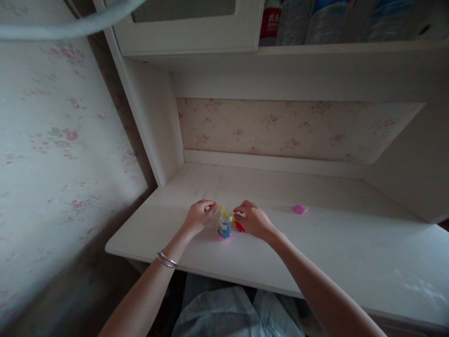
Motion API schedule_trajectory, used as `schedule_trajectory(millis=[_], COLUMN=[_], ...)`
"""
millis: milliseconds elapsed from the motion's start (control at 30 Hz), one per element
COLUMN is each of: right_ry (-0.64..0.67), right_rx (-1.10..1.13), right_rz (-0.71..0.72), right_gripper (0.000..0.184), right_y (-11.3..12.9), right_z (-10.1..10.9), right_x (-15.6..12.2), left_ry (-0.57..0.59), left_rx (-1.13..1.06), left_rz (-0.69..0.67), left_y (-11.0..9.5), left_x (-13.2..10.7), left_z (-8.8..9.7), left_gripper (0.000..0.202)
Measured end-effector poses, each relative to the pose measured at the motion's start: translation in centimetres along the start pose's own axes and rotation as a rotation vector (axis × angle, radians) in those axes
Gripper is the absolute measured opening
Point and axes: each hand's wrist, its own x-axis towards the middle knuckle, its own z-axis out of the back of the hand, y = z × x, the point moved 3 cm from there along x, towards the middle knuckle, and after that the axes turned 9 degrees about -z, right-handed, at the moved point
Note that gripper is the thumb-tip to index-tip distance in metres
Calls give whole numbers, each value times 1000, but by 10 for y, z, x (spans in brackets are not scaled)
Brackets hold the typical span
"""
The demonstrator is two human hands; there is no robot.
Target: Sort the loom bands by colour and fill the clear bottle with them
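Observation:
A small clear container (225, 224) with blue, white and pink inside stands upright on the white desk (315, 248). A yellow band or string loops over its top. My left hand (198, 216) sits just left of it, fingers pinched on the yellow piece. My right hand (253, 219) is just right of it, fingers curled and pinching at the top of the container, with a small red piece (239, 228) under the thumb. Thin bangles (166, 260) ring my left wrist.
A small pink object (300, 208) lies on the desk to the right. A floral wall stands at the left, a white cabinet side behind it. Bottles (315, 18) sit on the shelf above. The desk's front edge runs over my lap.

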Motion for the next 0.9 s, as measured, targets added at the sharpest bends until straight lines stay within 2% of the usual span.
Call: schedule_trajectory(millis=[167,333,467,700,900], right_ry=[15,22,-4,-18,-16], right_rx=[-89,-68,-39,-26,-15], right_rz=[30,11,19,13,-1], right_gripper=[24,25,24,24,24], right_y=[3,2,-1,-3,-1], right_z=[-6,-6,-5,-2,2], right_x=[0,1,0,-1,-1], left_ry=[-2,-24,-27,55,118], left_rx=[16,78,99,301,481], left_rz=[-64,-188,-286,-418,-460], left_y=[-24,-54,-72,-88,-92], left_x=[-1,-3,-7,-16,-12], left_z=[14,29,35,38,43], left_gripper=[38,35,29,28,28])
